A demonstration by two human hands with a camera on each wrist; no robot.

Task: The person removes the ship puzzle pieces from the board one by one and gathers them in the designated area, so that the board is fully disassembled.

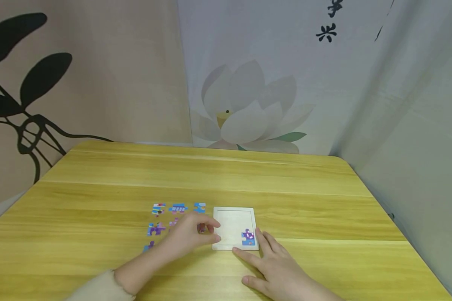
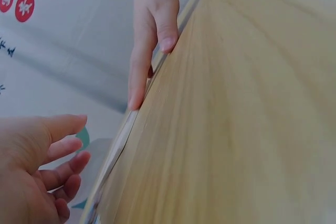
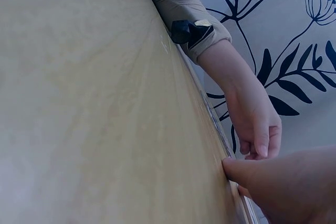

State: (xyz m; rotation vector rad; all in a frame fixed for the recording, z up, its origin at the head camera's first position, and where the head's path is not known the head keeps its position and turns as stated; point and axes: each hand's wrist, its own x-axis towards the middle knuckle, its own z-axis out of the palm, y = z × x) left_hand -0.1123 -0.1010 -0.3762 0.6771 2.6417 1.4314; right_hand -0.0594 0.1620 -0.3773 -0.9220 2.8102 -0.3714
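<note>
A white square puzzle tray (image 1: 227, 225) lies on the table, with one purple-and-blue jigsaw piece (image 1: 248, 237) in its near right corner. My left hand (image 1: 190, 236) hovers at the tray's left edge, thumb and forefinger apart; the left wrist view shows the fingers (image 2: 65, 171) loosely bent around nothing. At the tray's near right corner, my right hand (image 1: 275, 265) spreads its straight fingers, fingertips against the right and near edges. Several loose jigsaw pieces (image 1: 178, 208) lie left of the tray, some partly hidden behind my left hand and forearm.
A wood-grain table (image 1: 324, 200) extends around the tray on all sides. Behind it hangs a printed curtain (image 1: 256, 75) with a flower and dark leaves. My left sleeve (image 1: 101, 288) lies close to the near pieces.
</note>
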